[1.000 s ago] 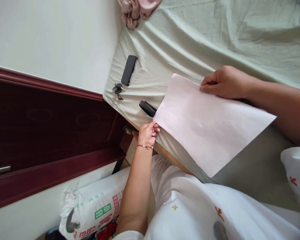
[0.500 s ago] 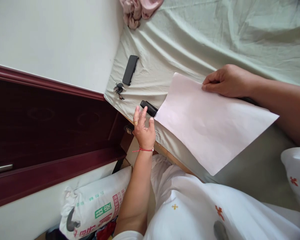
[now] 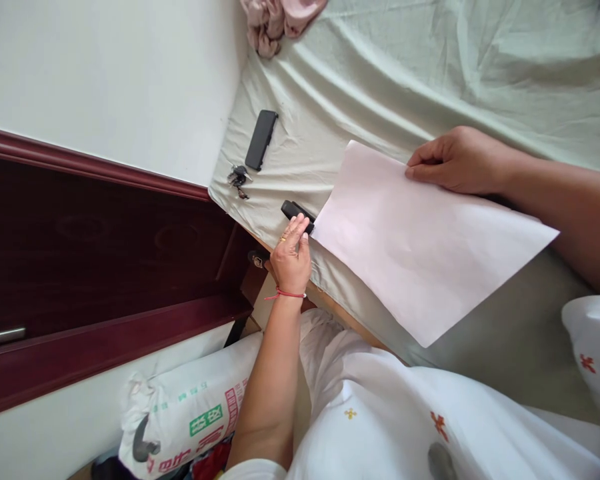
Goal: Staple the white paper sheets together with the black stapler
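Observation:
A white sheet of paper (image 3: 420, 240) is held at its upper edge by my right hand (image 3: 460, 160), pinched between thumb and fingers. The paper's left corner meets a black stapler (image 3: 291, 209) lying on the green bedsheet near the bed's edge. My left hand (image 3: 291, 257), with a ring and a red string bracelet, reaches to the stapler. Its fingers are stretched out close together over the stapler's near side, and the thumb stands apart below. The fingers partly cover the stapler, and whether they press on it cannot be made out.
A black phone-like slab (image 3: 261, 140) and a bunch of keys (image 3: 239, 176) lie on the bedsheet (image 3: 380, 80) near the wall. Pink cloth (image 3: 280, 23) is bunched at the top. Below left, a dark red door (image 3: 100, 233) and a printed white sack (image 3: 190, 413) border the bed.
My left hand has moved slightly right onto the stapler, its spread fingers coming together. The paper and my right hand have hardly moved.

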{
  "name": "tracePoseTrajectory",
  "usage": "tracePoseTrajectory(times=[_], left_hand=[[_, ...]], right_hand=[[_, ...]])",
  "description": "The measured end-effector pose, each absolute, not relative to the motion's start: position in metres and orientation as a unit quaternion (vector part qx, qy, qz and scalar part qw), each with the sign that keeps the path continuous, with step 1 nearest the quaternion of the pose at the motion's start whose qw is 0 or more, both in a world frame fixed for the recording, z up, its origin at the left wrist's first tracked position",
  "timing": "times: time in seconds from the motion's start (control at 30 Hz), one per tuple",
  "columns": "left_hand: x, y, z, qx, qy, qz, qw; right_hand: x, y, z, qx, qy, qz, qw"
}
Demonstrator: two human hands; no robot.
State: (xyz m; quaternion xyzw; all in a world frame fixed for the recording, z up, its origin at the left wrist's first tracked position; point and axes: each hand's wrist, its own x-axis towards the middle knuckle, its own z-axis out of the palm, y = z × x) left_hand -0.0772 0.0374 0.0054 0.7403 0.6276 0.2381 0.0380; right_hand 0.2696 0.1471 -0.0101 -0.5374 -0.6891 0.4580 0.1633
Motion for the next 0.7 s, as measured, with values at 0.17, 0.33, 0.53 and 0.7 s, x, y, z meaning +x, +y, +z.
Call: tracePoseTrajectory(times=[0.17, 0.33, 0.53, 0.7], left_hand=[[-0.087, 0.038, 0.008, 0.758, 0.616, 0.209, 0.045], [-0.086, 0.035, 0.0, 0.756, 0.621, 0.203, 0.047], [-0.078, 0.031, -0.009, 0.739, 0.632, 0.229, 0.048], [-0.078, 0.032, -0.011, 0.724, 0.64, 0.253, 0.05]], right_hand=[[0.268, 0.147, -0.012, -0.537, -0.692, 0.452, 0.167], [0.268, 0.145, -0.009, -0.544, -0.689, 0.451, 0.161], [0.27, 0.148, -0.011, -0.54, -0.7, 0.445, 0.144], [0.27, 0.148, -0.013, -0.528, -0.708, 0.443, 0.155]])
